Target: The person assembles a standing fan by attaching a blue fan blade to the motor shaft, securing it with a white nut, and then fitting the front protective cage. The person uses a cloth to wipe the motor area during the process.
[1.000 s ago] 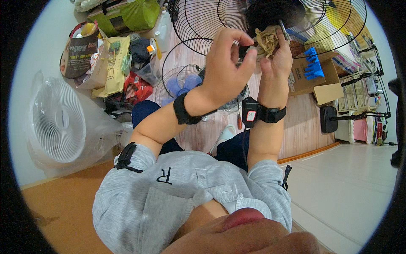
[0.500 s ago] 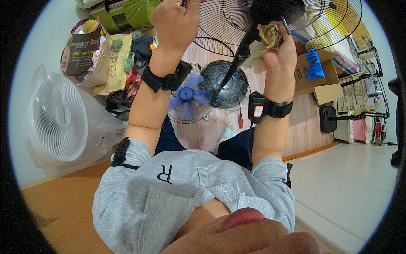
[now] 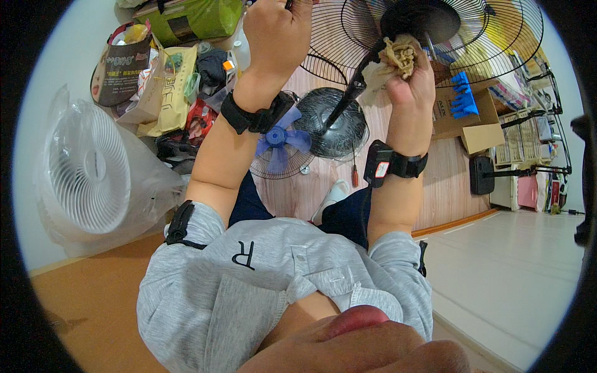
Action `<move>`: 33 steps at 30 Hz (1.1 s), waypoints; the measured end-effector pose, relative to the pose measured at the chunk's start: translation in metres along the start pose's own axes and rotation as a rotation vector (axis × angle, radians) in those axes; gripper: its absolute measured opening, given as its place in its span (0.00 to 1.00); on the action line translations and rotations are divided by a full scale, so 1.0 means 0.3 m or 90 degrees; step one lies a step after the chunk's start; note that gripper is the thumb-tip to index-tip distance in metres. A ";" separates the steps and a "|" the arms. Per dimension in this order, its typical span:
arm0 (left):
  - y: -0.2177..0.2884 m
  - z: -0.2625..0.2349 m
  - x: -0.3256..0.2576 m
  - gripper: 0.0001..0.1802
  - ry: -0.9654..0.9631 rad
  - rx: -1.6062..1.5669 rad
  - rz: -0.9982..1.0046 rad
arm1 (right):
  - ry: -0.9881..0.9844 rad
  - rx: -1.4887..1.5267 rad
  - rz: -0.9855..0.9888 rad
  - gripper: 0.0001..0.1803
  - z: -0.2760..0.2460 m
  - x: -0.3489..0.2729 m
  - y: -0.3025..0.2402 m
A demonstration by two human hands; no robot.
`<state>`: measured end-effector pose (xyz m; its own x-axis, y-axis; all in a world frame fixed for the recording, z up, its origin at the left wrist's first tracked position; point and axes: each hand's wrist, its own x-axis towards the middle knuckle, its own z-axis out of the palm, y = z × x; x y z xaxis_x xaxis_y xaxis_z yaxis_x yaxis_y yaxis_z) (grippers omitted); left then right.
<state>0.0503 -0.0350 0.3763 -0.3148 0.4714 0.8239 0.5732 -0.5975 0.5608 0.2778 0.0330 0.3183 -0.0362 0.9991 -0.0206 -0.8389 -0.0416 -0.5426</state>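
A black stand fan's rear wire guard and motor housing stand tilted at the top, with a short metal shaft showing. My right hand is closed round a crumpled tan cloth, held close by the shaft and in front of the black pole. My left hand is a fist by the guard's left rim. A small dark piece shows between its fingers; the frame's top edge cuts off the rest.
A blue fan blade lies on a wire grille beside the plastic-wrapped fan base. A red-handled screwdriver is on the floor. At left stands a white fan in a clear bag; at right, an open carton with a blue glove.
The fan's guard and housing have shifted a little right, and my left hand has moved right too. My right hand has turned slightly, with the cloth a bit lower and the shaft now behind the fingers.
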 end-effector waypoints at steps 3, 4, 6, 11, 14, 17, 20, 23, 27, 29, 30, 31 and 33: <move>0.016 -0.003 -0.003 0.21 -0.016 -0.024 -0.021 | -0.079 0.100 0.097 0.12 0.015 -0.007 -0.021; 0.022 -0.003 -0.005 0.21 -0.019 -0.013 -0.018 | -0.085 0.138 0.114 0.13 0.027 -0.012 -0.025; 0.034 -0.002 -0.007 0.21 -0.017 -0.006 -0.020 | 0.060 0.065 0.049 0.15 0.054 -0.025 -0.013; 0.041 0.004 -0.011 0.21 -0.009 0.017 0.001 | 0.100 0.067 -0.019 0.16 0.079 -0.089 0.008; 0.031 0.006 -0.013 0.22 -0.011 -0.001 0.010 | 0.038 0.006 0.021 0.17 0.080 -0.101 0.030; 0.024 0.008 -0.012 0.23 -0.027 -0.013 0.009 | 0.009 0.171 0.082 0.14 0.095 -0.088 0.049; 0.028 0.007 -0.011 0.24 -0.020 -0.006 0.051 | -0.072 0.254 0.087 0.12 0.112 -0.070 0.018; 0.039 0.005 -0.017 0.23 -0.035 -0.007 0.036 | -0.142 0.374 0.170 0.12 0.117 -0.059 -0.007; 0.047 0.010 -0.027 0.23 -0.011 0.041 0.020 | -0.143 0.480 0.173 0.10 0.115 -0.069 0.011; 0.041 0.016 -0.024 0.23 0.002 0.031 0.026 | -0.166 0.355 0.093 0.10 0.105 -0.119 0.042; 0.035 0.014 -0.019 0.24 -0.006 0.037 0.036 | -0.174 0.256 0.048 0.11 0.099 -0.157 0.050; 0.029 0.012 -0.014 0.24 -0.014 0.043 0.046 | -0.132 0.144 -0.005 0.12 0.096 -0.197 0.053; 0.024 0.016 -0.011 0.24 -0.010 0.015 0.051 | 0.023 -0.183 -0.311 0.11 0.115 -0.249 0.072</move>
<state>0.0591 -0.0379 0.3771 -0.2547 0.4328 0.8648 0.6139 -0.6186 0.4904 0.2436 -0.0426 0.3370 0.3416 0.9020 0.2642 -0.5719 0.4225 -0.7031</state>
